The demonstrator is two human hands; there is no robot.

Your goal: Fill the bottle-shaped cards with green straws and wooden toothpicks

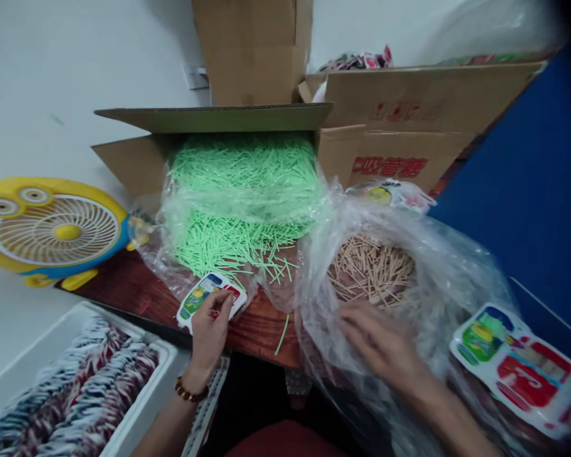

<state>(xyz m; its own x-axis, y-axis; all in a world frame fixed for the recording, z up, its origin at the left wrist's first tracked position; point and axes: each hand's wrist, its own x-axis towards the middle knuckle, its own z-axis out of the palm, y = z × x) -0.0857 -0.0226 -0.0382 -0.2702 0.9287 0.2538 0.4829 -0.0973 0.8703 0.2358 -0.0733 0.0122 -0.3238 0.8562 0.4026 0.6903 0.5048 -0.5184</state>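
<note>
My left hand (212,324), with a beaded bracelet at the wrist, is closed on a white package (193,301) with green and red print, near the table's front edge. Bright green sticks (238,216) fill a plastic-lined cardboard box behind it, some spilling toward the front. My right hand (378,336) is blurred, over the near side of a clear plastic bag (316,311) holding light brown sticks (374,270). Its fingers stretch leftward, partly smeared by motion; whether they hold anything is unclear.
A yellow and blue fan (66,231) stands at left. A white foam box (169,374) with rows of packages is at lower left. More printed packages (523,371) lie at right. Cardboard boxes (409,101) stand behind, beside a blue panel (528,178). One green stick (282,334) lies near the table edge.
</note>
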